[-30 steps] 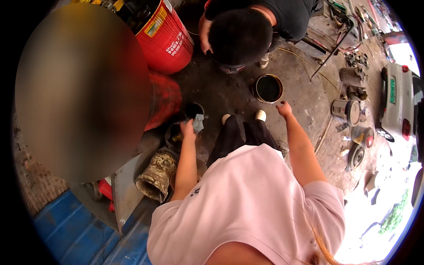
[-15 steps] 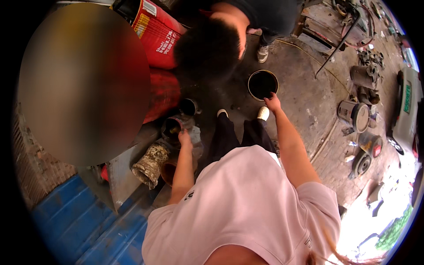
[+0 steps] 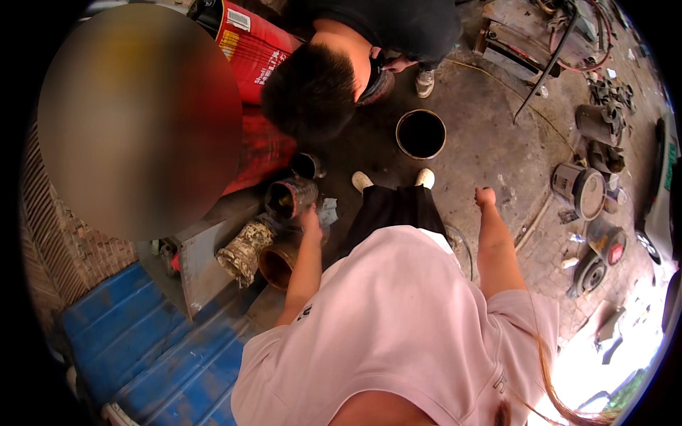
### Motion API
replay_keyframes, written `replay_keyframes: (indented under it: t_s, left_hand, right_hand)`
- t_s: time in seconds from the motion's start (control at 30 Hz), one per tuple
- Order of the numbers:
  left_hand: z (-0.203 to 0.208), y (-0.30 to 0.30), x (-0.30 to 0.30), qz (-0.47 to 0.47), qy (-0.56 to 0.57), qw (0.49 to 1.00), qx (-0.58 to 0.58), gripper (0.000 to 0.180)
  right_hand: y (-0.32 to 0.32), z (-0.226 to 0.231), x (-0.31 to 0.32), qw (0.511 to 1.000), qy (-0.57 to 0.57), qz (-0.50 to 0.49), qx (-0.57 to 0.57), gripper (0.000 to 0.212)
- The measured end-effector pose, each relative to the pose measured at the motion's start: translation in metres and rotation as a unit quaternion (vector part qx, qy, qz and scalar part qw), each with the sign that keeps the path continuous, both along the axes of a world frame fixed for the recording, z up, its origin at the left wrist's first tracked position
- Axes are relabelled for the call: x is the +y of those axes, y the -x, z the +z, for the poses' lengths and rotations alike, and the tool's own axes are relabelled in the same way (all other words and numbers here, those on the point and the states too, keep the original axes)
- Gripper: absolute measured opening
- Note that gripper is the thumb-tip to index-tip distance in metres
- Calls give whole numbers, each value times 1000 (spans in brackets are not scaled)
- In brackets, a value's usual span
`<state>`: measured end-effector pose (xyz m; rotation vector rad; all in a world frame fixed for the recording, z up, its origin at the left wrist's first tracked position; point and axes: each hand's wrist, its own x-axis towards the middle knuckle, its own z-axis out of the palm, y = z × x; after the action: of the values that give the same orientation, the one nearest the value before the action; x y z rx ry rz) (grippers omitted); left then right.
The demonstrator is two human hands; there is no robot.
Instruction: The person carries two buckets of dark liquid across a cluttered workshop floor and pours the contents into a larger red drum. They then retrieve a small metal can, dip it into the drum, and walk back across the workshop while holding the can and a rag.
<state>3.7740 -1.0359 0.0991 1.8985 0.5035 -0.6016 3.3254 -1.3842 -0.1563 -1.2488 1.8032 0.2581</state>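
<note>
Left hand (image 3: 310,219) at side of tilted metal can (image 3: 304,190), seemingly to steady it; fingers partly hidden, grip cannot be told. Grey cloth (image 3: 327,211) just beside; held or not, unclear. Right hand (image 3: 485,197) loosely curled over floor (image 3: 508,167), nothing visible in it, exact opening unclear. Round bucket (image 3: 403,150), dark inside, upright ahead of shoes (image 3: 425,178), probably for stable footing.

Half second ago right hand at bucket rim; now well apart, farther right.

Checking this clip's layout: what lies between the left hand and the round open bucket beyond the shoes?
In the head view, a pale rag-like piece beside the left hand, then dark floor and the left white shoe, before the bucket.
</note>
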Motion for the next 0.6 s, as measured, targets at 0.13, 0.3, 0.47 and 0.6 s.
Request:
replay_keyframes:
  t_s: [0.13,0.3,0.47,0.6]
  left_hand:
    - [12,5,2,88,44,993,67,29]
    - [23,13,6,121,30,991,39,28]
    - [26,14,15,128,50,990,18,31]
    - [54,17,6,149,-75,985,36,40]
  right_hand:
    - [-66,50,1,984,-49,-92,-142,37]
    - [-138,112,3,971,-58,-86,-213,36]
    - [-158,107,8,969,-64,-44,-236,34]
    - [-146,107,13,974,-82,-36,-209,26]
